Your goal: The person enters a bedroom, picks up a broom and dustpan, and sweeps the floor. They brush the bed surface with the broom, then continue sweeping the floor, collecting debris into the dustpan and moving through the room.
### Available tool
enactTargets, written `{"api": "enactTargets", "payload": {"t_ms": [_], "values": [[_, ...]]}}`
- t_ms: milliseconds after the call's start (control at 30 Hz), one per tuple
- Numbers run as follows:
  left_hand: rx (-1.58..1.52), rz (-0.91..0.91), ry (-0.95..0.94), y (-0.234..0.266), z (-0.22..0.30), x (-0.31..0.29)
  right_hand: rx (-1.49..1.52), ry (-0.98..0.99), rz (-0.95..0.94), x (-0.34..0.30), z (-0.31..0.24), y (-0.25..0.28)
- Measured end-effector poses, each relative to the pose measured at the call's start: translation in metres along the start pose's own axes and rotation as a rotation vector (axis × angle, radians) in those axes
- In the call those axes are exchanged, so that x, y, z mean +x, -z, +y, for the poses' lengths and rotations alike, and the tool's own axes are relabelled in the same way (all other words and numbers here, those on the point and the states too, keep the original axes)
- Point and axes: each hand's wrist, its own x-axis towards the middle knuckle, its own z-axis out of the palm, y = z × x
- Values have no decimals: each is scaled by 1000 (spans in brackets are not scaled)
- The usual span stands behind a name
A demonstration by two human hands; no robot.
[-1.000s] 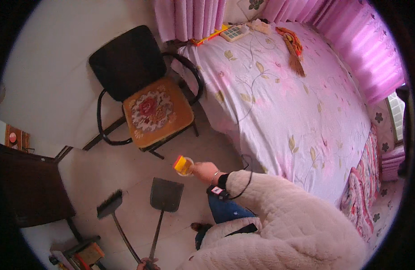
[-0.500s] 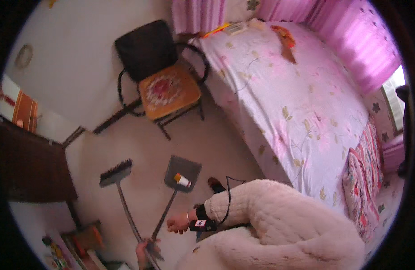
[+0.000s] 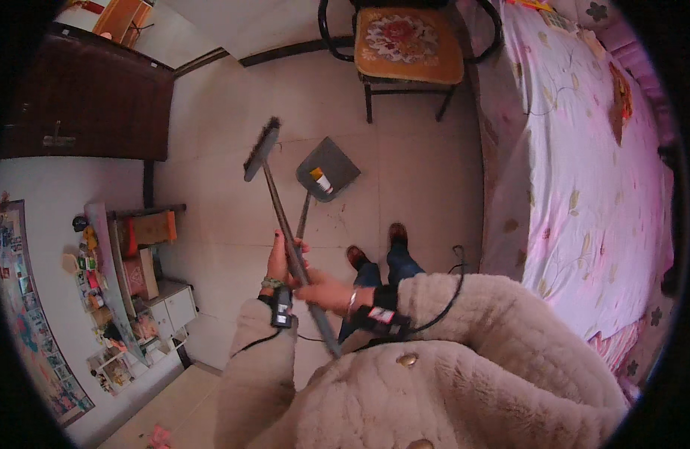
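My left hand [image 3: 278, 262] is closed around the thin handle of a grey dustpan [image 3: 343, 163], and the broom handle crosses right over it; whether its fingers also hold the broom is hidden. My right hand [image 3: 328, 292] grips the lower part of the handle of a grey broom [image 3: 263, 152]. The broom's dark-bristled head is lifted, left of the dustpan. In the dustpan lies a small white bottle or tube [image 3: 323, 182] with an orange end. Specks of dirt [image 3: 339, 218] lie on the tiles below the dustpan.
A chair [image 3: 409, 46] with an orange flowered seat stands at the far side. A bed [image 3: 584, 194] with a flowered sheet runs along the right. At left are a dark door [image 3: 90, 101] and a cluttered shelf unit [image 3: 146, 284]. A cable [image 3: 455, 288] loops by my right sleeve.
My right hand, earlier off the tools, has moved onto the broom handle. The broom has turned and come closer to the dustpan. My view has swung left and down.
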Motion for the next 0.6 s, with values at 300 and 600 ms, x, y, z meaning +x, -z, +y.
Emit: {"api": "enactTargets", "payload": {"t_ms": [300,600], "values": [[339,459,-101,47,-11,-9,-686,-116,465,-102,0,198],[352,603,-47,112,-14,9,147,-153,1044,-141,136,303]]}}
